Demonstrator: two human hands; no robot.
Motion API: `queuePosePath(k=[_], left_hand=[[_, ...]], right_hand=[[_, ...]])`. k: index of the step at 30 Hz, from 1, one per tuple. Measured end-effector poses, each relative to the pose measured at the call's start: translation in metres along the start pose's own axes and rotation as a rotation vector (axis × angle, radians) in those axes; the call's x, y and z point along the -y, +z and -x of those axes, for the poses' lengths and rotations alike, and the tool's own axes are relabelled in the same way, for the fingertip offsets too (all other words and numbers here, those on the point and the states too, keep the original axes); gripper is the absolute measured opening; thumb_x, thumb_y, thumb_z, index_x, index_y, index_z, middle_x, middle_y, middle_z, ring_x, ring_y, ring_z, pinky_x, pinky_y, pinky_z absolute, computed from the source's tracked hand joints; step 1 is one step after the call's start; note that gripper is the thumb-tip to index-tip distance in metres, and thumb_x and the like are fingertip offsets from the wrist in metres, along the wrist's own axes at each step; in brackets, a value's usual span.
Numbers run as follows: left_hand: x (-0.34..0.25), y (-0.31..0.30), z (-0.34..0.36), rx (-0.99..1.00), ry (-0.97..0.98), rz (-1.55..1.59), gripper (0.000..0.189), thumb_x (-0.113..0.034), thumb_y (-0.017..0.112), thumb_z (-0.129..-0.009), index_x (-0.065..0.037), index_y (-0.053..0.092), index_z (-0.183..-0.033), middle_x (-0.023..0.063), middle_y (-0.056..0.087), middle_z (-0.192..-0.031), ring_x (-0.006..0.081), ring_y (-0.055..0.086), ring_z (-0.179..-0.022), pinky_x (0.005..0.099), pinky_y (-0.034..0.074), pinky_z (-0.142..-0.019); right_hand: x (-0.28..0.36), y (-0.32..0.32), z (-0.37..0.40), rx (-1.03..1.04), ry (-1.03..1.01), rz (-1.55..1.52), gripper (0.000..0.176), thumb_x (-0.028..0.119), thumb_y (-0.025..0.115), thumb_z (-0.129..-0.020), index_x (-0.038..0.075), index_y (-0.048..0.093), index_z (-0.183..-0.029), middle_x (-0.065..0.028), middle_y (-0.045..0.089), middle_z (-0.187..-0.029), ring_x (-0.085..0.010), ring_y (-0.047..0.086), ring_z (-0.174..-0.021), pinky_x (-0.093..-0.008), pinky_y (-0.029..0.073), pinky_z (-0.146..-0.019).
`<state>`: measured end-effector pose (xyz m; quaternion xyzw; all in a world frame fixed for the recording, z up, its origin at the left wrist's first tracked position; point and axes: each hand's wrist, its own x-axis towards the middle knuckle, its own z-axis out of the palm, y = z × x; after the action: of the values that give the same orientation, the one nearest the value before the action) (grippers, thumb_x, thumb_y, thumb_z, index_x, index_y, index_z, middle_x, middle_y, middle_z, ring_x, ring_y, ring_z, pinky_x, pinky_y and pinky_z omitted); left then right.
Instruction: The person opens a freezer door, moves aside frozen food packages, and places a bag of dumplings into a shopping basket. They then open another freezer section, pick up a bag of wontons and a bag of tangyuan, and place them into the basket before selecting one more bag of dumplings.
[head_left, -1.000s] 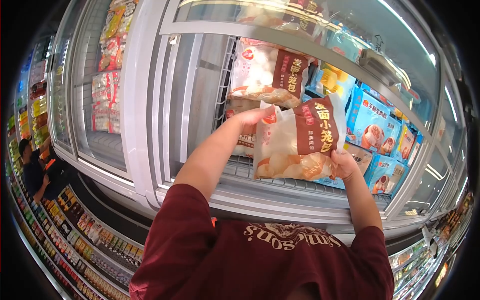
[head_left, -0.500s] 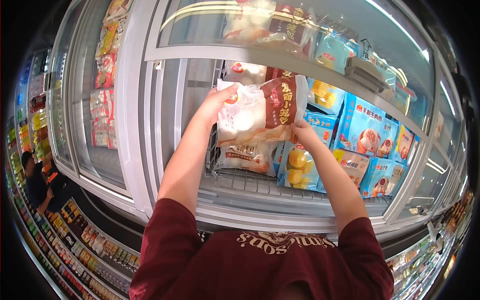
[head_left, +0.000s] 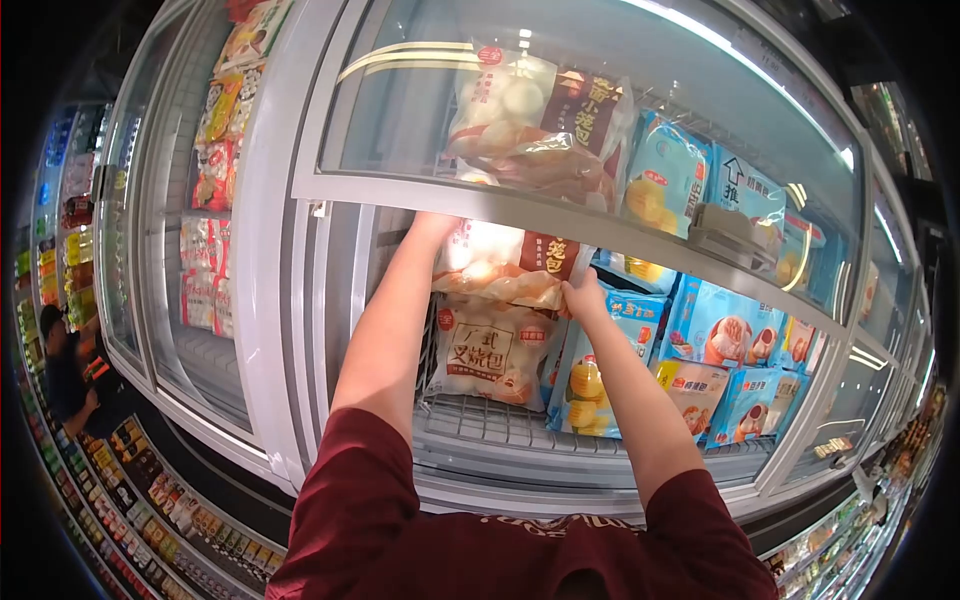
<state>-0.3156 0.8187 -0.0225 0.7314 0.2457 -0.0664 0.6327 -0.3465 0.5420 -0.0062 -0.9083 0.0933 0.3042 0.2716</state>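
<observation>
A clear, brown-printed bag of steamed buns (head_left: 505, 262) is between my hands inside the freezer, its upper part hidden by the sliding door's frame. My left hand (head_left: 437, 228) is at the bag's left side, its fingers mostly behind that frame. At the lower right corner, my right hand (head_left: 584, 295) pinches the bag's edge. Just below sits another bag of white buns (head_left: 490, 350) on the wire rack. Behind the glass above, a similar brown-printed bag (head_left: 530, 120) stands.
The sliding glass door (head_left: 400, 120) crosses above my forearms. Blue bags of buns (head_left: 725, 320) are stacked to the right. A closed freezer section (head_left: 215, 240) stands left. Farther left, a person (head_left: 70, 370) is beside shelves of goods (head_left: 190, 510).
My hands have moved the bag deeper into the freezer, partly behind the door frame. The lower bag of buns shows more fully. The view has shifted, with the freezer appearing lower.
</observation>
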Motion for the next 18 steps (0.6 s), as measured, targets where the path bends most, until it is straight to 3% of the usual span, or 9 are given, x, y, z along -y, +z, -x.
queuePosePath(k=[4, 7, 9, 12, 13, 16, 18], left_hand=[[0.009, 0.006, 0.008, -0.160, 0.124, -0.261, 0.028, -0.019, 0.058, -0.077, 0.000, 0.055, -0.098, 0.0090, 0.060, -0.084, 0.0144, 0.056, -0.073, 0.0264, 0.046, -0.061], [-0.051, 0.012, 0.048, -0.074, -0.284, -0.408, 0.033, -0.030, 0.046, -0.080, -0.005, 0.056, -0.099, 0.0188, 0.058, -0.096, 0.0294, 0.055, -0.090, 0.0353, 0.043, -0.077], [-0.033, 0.021, 0.045, -0.187, -0.142, -0.574, 0.033, -0.029, 0.046, -0.080, -0.005, 0.055, -0.101, 0.0194, 0.056, -0.099, 0.0312, 0.054, -0.093, 0.0366, 0.043, -0.078], [-0.011, 0.035, 0.045, -0.313, 0.009, -0.654, 0.032, -0.027, 0.045, -0.082, -0.004, 0.052, -0.103, 0.0189, 0.055, -0.102, 0.0332, 0.051, -0.096, 0.0381, 0.042, -0.079], [-0.008, 0.037, 0.045, -0.350, 0.046, -0.653, 0.032, -0.026, 0.045, -0.082, -0.003, 0.052, -0.103, 0.0184, 0.055, -0.102, 0.0337, 0.051, -0.096, 0.0385, 0.041, -0.080], [-0.004, 0.032, 0.045, -0.242, 0.321, -0.720, 0.030, -0.024, 0.046, -0.082, -0.002, 0.053, -0.101, 0.0180, 0.056, -0.100, 0.0336, 0.052, -0.094, 0.0381, 0.042, -0.078], [-0.025, 0.029, 0.041, -0.123, 0.270, -0.552, 0.029, -0.023, 0.046, -0.081, -0.002, 0.054, -0.099, 0.0184, 0.056, -0.098, 0.0344, 0.051, -0.094, 0.0385, 0.042, -0.079]], right_hand=[[-0.018, -0.003, -0.007, 0.035, -0.142, 0.114, 0.042, 0.023, 0.058, -0.074, 0.000, 0.038, -0.102, -0.0284, 0.054, -0.095, -0.0402, 0.055, -0.087, -0.0415, 0.045, -0.074], [-0.014, -0.006, -0.007, 0.063, -0.107, 0.184, 0.038, 0.021, 0.058, -0.073, -0.001, 0.040, -0.097, -0.0300, 0.053, -0.095, -0.0395, 0.053, -0.090, -0.0411, 0.043, -0.077], [0.020, -0.023, 0.010, 0.104, 0.052, 0.106, 0.036, 0.018, 0.057, -0.072, -0.005, 0.041, -0.095, -0.0314, 0.052, -0.097, -0.0388, 0.051, -0.095, -0.0405, 0.042, -0.079], [0.032, -0.020, 0.011, -0.176, -0.197, 0.202, 0.044, 0.015, 0.056, -0.071, -0.008, 0.036, -0.103, -0.0324, 0.048, -0.102, -0.0406, 0.048, -0.098, -0.0403, 0.043, -0.079], [0.032, -0.017, -0.001, -0.094, -0.101, 0.147, 0.050, 0.011, 0.056, -0.069, -0.006, 0.034, -0.110, -0.0271, 0.047, -0.106, -0.0365, 0.050, -0.098, -0.0398, 0.044, -0.078], [0.026, -0.011, -0.016, 0.189, 0.009, -0.854, 0.058, 0.010, 0.059, -0.068, -0.002, 0.030, -0.117, -0.0203, 0.045, -0.110, -0.0294, 0.051, -0.097, -0.0374, 0.046, -0.076], [0.007, 0.009, -0.041, 0.167, -0.090, -1.087, 0.067, 0.009, 0.061, -0.070, 0.005, 0.022, -0.125, -0.0157, 0.042, -0.113, -0.0260, 0.049, -0.097, -0.0357, 0.046, -0.074]])
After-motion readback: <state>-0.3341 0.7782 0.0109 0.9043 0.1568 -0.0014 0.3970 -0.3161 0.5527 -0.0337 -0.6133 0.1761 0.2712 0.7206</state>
